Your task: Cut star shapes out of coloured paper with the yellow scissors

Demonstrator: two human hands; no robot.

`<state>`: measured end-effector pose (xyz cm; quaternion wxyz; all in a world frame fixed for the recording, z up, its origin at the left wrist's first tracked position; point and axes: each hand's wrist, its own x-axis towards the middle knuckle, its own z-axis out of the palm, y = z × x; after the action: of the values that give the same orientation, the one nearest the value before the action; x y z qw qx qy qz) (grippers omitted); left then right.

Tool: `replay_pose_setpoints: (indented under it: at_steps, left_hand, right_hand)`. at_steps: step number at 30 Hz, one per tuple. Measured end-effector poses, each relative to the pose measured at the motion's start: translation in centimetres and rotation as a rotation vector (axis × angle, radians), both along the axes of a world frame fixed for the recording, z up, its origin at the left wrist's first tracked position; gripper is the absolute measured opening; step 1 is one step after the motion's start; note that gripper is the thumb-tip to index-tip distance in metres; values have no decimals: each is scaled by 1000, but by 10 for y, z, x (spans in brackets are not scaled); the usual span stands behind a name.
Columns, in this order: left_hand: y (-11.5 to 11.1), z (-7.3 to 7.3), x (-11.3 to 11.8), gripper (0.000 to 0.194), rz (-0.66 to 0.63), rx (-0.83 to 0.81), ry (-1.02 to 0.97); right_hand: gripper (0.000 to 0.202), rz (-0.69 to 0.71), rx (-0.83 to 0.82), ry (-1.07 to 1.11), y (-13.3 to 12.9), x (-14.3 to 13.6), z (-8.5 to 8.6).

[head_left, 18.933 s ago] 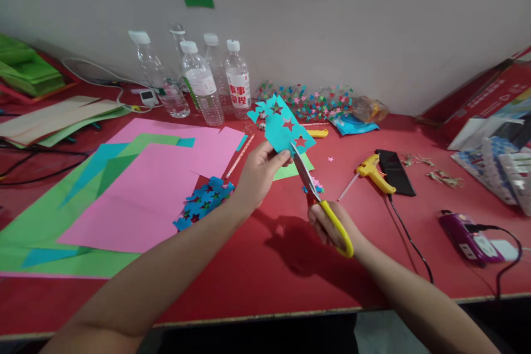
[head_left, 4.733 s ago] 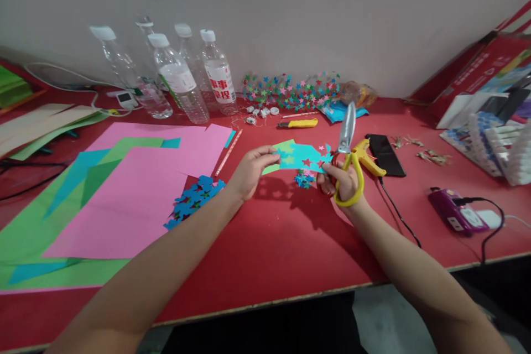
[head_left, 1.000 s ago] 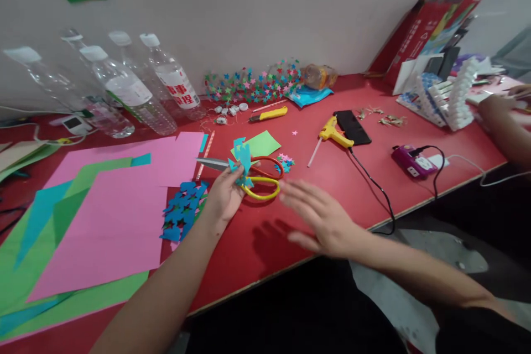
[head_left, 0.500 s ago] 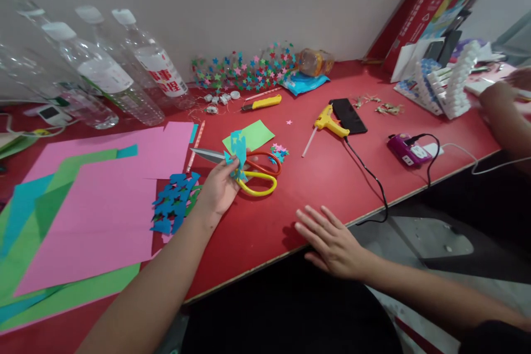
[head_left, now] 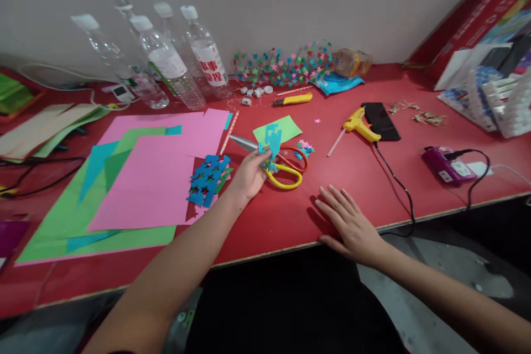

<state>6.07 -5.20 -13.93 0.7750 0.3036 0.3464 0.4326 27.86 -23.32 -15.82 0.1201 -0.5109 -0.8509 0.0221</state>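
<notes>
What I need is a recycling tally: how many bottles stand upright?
5, by the wall: the leftmost bottle, the rear-left bottle, the front pale-labelled bottle, the rear-middle bottle and the red-lettered bottle at right. More may be hidden behind.

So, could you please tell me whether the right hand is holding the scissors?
No, the left hand holds the scissors, while the right hand is spread and empty.

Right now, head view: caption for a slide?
Left hand holds scissors and cut turquoise paper; open right hand near table edge.
</notes>
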Motion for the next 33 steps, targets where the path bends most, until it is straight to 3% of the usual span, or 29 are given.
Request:
replay_pose_setpoints:
  at_steps: [4,9,14,17,21,24,28,30,33]
  left_hand:
    - [2,-4,-2,8,29,-4,0]
    - [3,-5,-3,6,-13,56,-9]
    - [3,-1,-2,3,5,72,27]
    - [3,-2,-2,2,13,75,26]
    - [5,-4,-3,3,9,81,39]
    - [5,-4,-3,5,5,92,49]
    - [4,-2,-4,11,-6,91,27]
    - [3,0,-5,20,-18,93,36]
    - [4,1,-7,29,-22,85,46]
  right_hand:
    - [71,113,-142,22,11,9,14]
    - [79,157,-209,4,30,13,25]
    - [65,184,-279,26,35,17,35]
    - [76,205,-329,36,36,16,39]
    - [69,170,-357,99,43,16,46]
    - [47,-39,-490,333,58,19,57]
    - [31,-220,-256,470,93,6,71]
    - [27,-184,-208,501,113,-10,70]
    - [24,-25,-140,391,140,-38,56]
